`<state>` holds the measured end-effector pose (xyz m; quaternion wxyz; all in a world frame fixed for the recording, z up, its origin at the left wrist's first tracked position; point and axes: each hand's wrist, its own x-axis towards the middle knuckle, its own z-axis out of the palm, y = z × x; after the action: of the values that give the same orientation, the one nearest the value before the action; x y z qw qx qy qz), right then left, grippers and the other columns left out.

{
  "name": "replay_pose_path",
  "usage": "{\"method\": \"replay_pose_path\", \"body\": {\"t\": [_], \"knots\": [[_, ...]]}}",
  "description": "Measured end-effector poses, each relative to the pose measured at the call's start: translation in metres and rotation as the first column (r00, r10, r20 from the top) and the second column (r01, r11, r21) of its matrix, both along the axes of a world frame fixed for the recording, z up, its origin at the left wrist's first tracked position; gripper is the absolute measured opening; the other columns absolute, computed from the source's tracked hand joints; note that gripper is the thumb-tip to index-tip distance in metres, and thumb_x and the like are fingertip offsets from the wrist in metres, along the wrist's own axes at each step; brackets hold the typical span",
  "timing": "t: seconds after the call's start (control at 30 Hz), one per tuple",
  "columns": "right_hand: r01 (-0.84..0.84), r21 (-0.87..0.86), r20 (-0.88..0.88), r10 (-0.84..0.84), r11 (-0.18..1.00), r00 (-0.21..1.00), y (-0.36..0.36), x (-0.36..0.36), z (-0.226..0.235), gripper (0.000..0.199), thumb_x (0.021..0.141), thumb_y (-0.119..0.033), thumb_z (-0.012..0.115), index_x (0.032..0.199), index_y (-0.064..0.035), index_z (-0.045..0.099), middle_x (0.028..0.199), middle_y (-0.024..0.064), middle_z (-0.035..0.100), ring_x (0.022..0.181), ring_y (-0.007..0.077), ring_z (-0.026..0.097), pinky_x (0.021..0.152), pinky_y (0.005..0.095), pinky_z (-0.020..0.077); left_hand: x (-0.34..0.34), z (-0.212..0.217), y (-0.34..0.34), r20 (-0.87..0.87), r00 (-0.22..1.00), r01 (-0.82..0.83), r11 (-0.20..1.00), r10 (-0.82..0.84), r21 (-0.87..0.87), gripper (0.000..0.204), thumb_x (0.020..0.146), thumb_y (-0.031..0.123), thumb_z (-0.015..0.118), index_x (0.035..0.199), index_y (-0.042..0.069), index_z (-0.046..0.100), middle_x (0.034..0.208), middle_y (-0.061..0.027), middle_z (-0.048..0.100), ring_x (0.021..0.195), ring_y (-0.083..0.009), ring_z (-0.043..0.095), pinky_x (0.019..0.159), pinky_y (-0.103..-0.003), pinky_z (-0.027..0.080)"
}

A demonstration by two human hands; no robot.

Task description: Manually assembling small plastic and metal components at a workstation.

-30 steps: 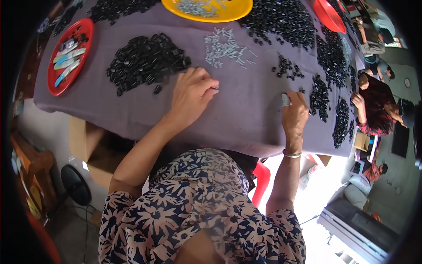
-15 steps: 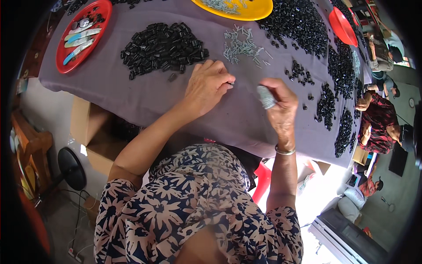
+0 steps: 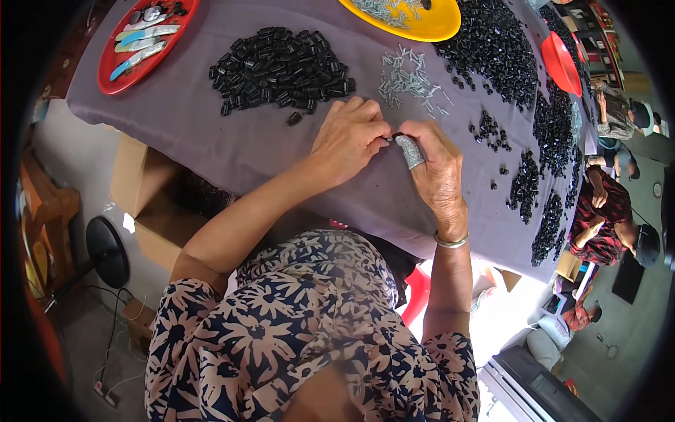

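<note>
My left hand [image 3: 351,137] is closed in a pinch over the cloth-covered table, on something tiny between thumb and forefinger that I cannot make out. Right up against it, my right hand [image 3: 437,158] pinches a small black piece [image 3: 396,135], mostly hidden by the fingers. A silvery-grey wrap [image 3: 410,152] covers what looks like the right thumb. Just beyond my left hand lies a heap of short black plastic pieces [image 3: 278,70]. Thin metal pins [image 3: 404,81] are scattered beyond the point where the fingertips meet.
A red tray [image 3: 112,79] with several knives stands far left; a yellow plate [image 3: 446,28] of metal pins is at the back. Small black parts [image 3: 485,53] spread over the right side, near a red bowl [image 3: 560,63]. An open cardboard box [image 3: 165,235] stands below the table edge. Other people are at the right.
My right hand has moved left to meet my left hand, and their fingertips now come together. A small black piece shows at the right fingertips. The whole view has shifted slightly.
</note>
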<state>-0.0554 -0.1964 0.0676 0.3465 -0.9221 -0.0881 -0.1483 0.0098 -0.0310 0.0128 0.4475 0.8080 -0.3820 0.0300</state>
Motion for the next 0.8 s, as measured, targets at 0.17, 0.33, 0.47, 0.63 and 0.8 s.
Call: {"method": "replay_pose_path", "body": {"t": [0.17,0.33,0.47,0.63,0.8], "knots": [[-0.057,-0.061,-0.018,0.056,0.996,0.998,-0.003,0.003,0.004,0.026,0.078,0.01,0.066,0.101,-0.0025,0.065,0.089,0.0109,0.065,0.079,0.0274,0.065,0.07,0.0315,0.0509,0.0,0.0,-0.001,0.011,1.0,0.007,1.0,-0.007,-0.013,0.014,0.074,0.007,0.074,0.087,0.01,0.069,0.088,-0.0026,0.056,0.093,-0.0224,0.053,0.081,-0.038,0.038],[-0.039,-0.027,-0.049,0.038,0.999,0.998,0.0,0.002,0.008,0.029,0.074,0.014,0.063,0.099,-0.0018,0.066,0.09,0.0108,0.066,0.08,0.0272,0.066,0.072,0.0304,0.0511,0.0,-0.002,0.0,0.023,1.0,0.005,0.999,-0.004,-0.033,0.016,0.072,0.006,0.075,0.086,0.009,0.069,0.088,-0.0025,0.055,0.092,-0.0226,0.053,0.08,-0.038,0.038],[-0.06,-0.05,-0.044,0.058,0.997,0.997,-0.001,0.003,0.009,0.03,0.074,0.014,0.063,0.099,-0.0012,0.066,0.091,0.0105,0.066,0.08,0.0262,0.066,0.072,0.0297,0.0512,0.0,-0.003,-0.001,0.043,0.999,0.003,0.999,-0.002,-0.032,0.017,0.071,0.006,0.076,0.086,0.009,0.069,0.088,-0.0022,0.055,0.092,-0.0225,0.052,0.08,-0.038,0.038],[-0.115,-0.087,-0.049,0.111,0.99,0.993,-0.002,0.006,0.009,0.032,0.072,0.017,0.06,0.098,-0.0008,0.067,0.09,0.0097,0.066,0.079,0.0243,0.066,0.072,0.0294,0.0512,0.0,-0.003,0.001,0.028,1.0,0.007,0.999,-0.005,-0.047,0.016,0.072,0.006,0.076,0.086,0.009,0.068,0.088,-0.0019,0.055,0.091,-0.0223,0.052,0.08,-0.038,0.038],[-0.076,0.01,-0.088,0.076,0.997,0.993,-0.003,0.005,0.012,0.04,0.066,0.02,0.054,0.097,-0.0008,0.067,0.087,0.0088,0.066,0.079,0.0231,0.066,0.072,0.0273,0.0504,-0.001,-0.001,0.0,0.03,0.999,0.014,0.999,-0.012,-0.042,0.014,0.073,0.006,0.075,0.085,0.009,0.068,0.088,-0.0016,0.056,0.091,-0.0219,0.052,0.08,-0.037,0.037]]}}
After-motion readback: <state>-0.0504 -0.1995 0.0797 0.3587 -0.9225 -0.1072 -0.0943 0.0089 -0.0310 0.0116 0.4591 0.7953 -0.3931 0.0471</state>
